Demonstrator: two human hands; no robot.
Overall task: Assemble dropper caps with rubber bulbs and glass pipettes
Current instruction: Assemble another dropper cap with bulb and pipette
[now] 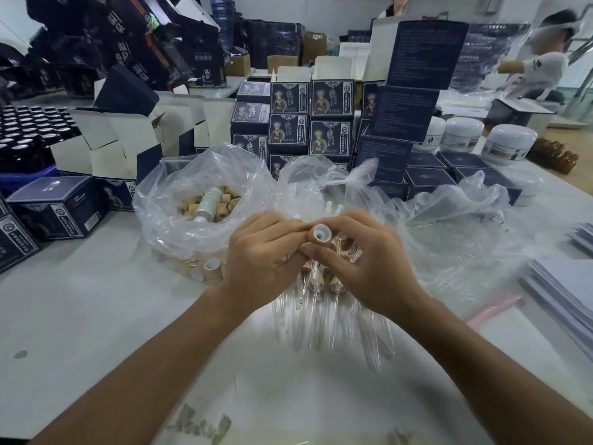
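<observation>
I am watching both hands meeting over the near centre of the table [96, 316]. The right hand [362, 268] is pinching a dropper cap [319, 235] at its fingertips, open white mouth facing the camera, axis running near-to-far. The left hand [266, 261] is curled shut against it; what it grips I cannot tell. Glass pipettes [321, 322] are lying just below, nearer me. The writing on the navy boxes [332, 99] is too small to read.
</observation>
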